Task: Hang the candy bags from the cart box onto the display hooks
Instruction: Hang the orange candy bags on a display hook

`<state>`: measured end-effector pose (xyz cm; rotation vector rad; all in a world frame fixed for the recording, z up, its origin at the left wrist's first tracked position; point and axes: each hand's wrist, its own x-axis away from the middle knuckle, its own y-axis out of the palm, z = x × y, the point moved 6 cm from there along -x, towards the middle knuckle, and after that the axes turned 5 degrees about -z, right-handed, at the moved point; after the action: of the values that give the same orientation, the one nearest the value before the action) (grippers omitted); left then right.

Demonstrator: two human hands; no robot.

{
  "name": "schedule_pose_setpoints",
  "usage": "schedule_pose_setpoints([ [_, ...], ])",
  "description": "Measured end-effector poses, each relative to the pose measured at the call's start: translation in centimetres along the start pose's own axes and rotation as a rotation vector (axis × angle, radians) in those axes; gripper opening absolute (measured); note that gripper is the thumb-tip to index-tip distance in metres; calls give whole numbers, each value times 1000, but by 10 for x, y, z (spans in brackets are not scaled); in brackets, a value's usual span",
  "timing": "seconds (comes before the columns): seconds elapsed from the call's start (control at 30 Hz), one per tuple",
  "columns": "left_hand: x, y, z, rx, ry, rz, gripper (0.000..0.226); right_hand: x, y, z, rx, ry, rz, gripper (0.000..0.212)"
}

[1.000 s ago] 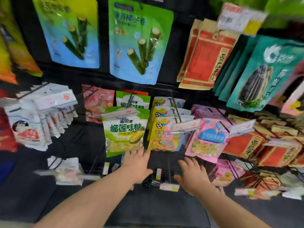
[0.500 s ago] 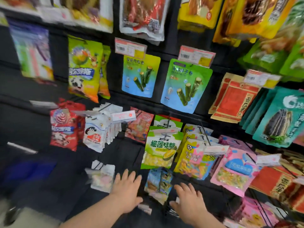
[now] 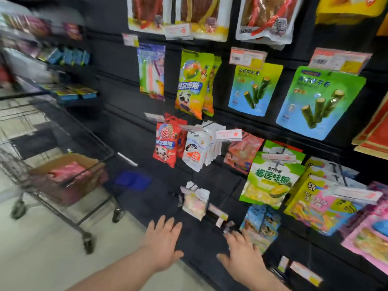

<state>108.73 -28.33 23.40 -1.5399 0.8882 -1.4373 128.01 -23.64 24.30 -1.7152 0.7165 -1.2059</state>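
Note:
A black wire cart point(image 3: 92, 141) stands at the left with a cardboard box point(image 3: 88, 162) in it; pink candy bags point(image 3: 67, 172) lie inside the box. My left hand point(image 3: 162, 242) is held out with fingers spread, holding nothing, low in front of the black display wall. My right hand point(image 3: 241, 255) is also spread and empty, just below a blue candy bag point(image 3: 260, 224) on a low hook. A small pale candy bag point(image 3: 195, 201) hangs on a hook above my left hand.
The black wall carries hooks with many snack bags: a green durian candy bag point(image 3: 266, 181), white bags point(image 3: 197, 150), red bags point(image 3: 167, 141), and blue-green seaweed roll bags point(image 3: 317, 99). Shelves point(image 3: 69, 93) run behind the cart. Pale floor point(image 3: 52, 255) lies between me and the cart.
The view has swung left and up, bringing the cart and its box into sight. Both hands have drawn back from the hooks and stay empty.

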Motion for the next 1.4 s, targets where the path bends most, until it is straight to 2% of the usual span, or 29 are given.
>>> schedule_pose_setpoints([
  [0.1,15,13,-45,41,-86,30,78,-4,9,-40,44,-70,-39,68],
  [0.3,33,26,-135,126,-181,50,78,-28,-8,-132,131,-166,5,67],
  [0.57,70,21,-329,134,-351,129,78,-96,-14,-344,176,-369,42,64],
  [0.7,94,28,-416,69,-398,199,73,-116,3,-440,167,-451,-12,64],
  [0.77,102,33,-454,14,-454,175,78,-122,7,-477,188,-481,-37,64],
  [0.83,101,37,-486,14,-509,166,84,-129,6,-506,201,-505,-47,64],
  [0.87,102,37,-495,62,-501,87,87,-134,5,-517,201,-512,-49,63],
  [0.93,100,36,-515,146,-512,154,82,-147,3,-536,200,-520,-52,63],
  [1.0,94,38,-532,179,-535,126,79,-162,3,-551,201,-525,-64,64],
  [1.23,59,33,-597,179,-589,92,77,-233,-5,-609,188,-578,-108,62],
  [1.4,10,18,-651,181,-618,23,76,-313,-13,-657,201,-610,-132,69],
])
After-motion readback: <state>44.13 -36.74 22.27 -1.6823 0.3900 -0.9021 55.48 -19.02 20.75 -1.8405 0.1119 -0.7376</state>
